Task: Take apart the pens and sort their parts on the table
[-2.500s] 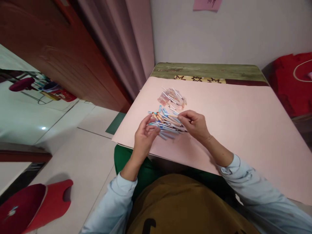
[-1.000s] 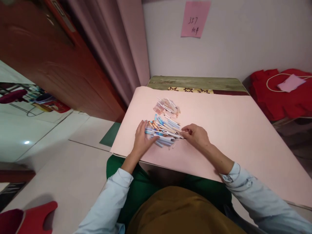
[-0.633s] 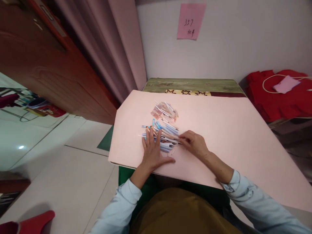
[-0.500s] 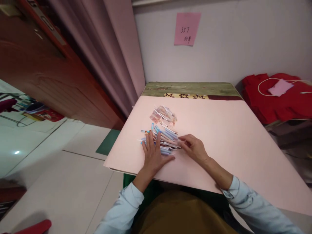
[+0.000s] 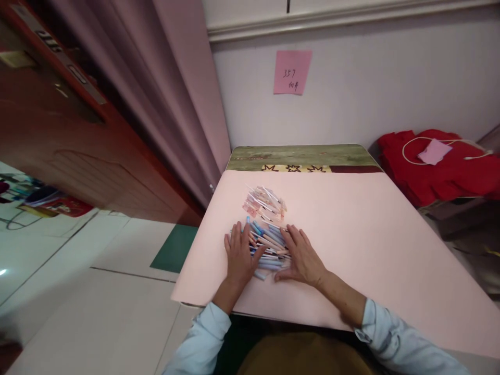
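A loose heap of slim pen-like sticks (image 5: 273, 244), blue, beige and white, lies on the pale pink sheet covering the table. My left hand (image 5: 240, 256) rests along the heap's left side with its fingers spread, touching the sticks and hiding some ends. On the opposite side, my right hand (image 5: 304, 258) is open, with fingertips at the right ends and thumb stretched below. Just beyond sits a second pile of thin white sticks and pinkish, clear-looking pieces (image 5: 266, 202); their exact kind is too small to make out.
The pink sheet (image 5: 351, 250) spreads far to the right, and the table's green wood-look strip (image 5: 304, 154) shows at the back. Red cloth (image 5: 437, 177) with a white cable lies at the right. A door (image 5: 97, 156) and curtain (image 5: 183, 94) stand at the left.
My right hand has gone from a pinch at the sticks' right ends to spread fingers against them. My left hand has shifted to the heap's left edge. The sticks sit closer together.
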The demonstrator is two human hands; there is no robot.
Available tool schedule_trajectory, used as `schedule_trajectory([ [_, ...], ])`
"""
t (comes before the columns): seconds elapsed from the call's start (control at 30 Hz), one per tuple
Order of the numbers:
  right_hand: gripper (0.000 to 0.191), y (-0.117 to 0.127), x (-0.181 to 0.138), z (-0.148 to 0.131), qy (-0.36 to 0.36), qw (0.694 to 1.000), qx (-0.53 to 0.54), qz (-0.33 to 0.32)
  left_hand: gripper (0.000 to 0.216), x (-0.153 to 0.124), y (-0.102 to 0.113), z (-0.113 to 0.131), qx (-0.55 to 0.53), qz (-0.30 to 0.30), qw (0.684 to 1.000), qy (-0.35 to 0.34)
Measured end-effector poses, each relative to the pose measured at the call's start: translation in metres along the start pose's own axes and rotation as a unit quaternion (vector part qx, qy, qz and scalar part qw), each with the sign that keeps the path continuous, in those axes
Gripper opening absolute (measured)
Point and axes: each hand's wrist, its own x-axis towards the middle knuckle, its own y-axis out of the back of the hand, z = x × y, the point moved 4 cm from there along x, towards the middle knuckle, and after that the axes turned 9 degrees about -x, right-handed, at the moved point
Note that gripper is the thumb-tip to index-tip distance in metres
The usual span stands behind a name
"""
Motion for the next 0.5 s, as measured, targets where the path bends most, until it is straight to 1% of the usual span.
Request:
schedule_trajectory([
  [0.07,0.135,-0.003,0.006,-0.003,-0.004,1.000,0.002,0.004,0.070,0.004,-0.003,-0.012,0.000,0.000,1.000,0.006],
  [0.13,0.129,-0.004,0.011,-0.004,-0.006,1.000,0.011,0.013,0.065,0.004,-0.005,-0.018,-0.006,0.005,1.000,0.003],
  [0.23,0.118,-0.004,0.015,-0.004,-0.008,0.999,0.040,0.032,0.059,0.001,-0.005,-0.020,-0.019,0.019,1.000,-0.003],
  [0.33,0.110,-0.006,0.015,-0.004,-0.007,0.996,0.081,0.034,0.054,-0.001,-0.005,-0.022,-0.041,0.029,0.999,-0.004],
  [0.4,0.109,-0.008,0.014,-0.003,-0.010,0.995,0.097,0.033,0.053,-0.001,-0.005,-0.023,-0.058,0.034,0.998,-0.002],
  [0.5,0.115,-0.009,0.013,-0.002,-0.020,0.993,0.108,0.035,0.054,-0.001,-0.003,-0.024,-0.082,0.047,0.996,0.005],
])
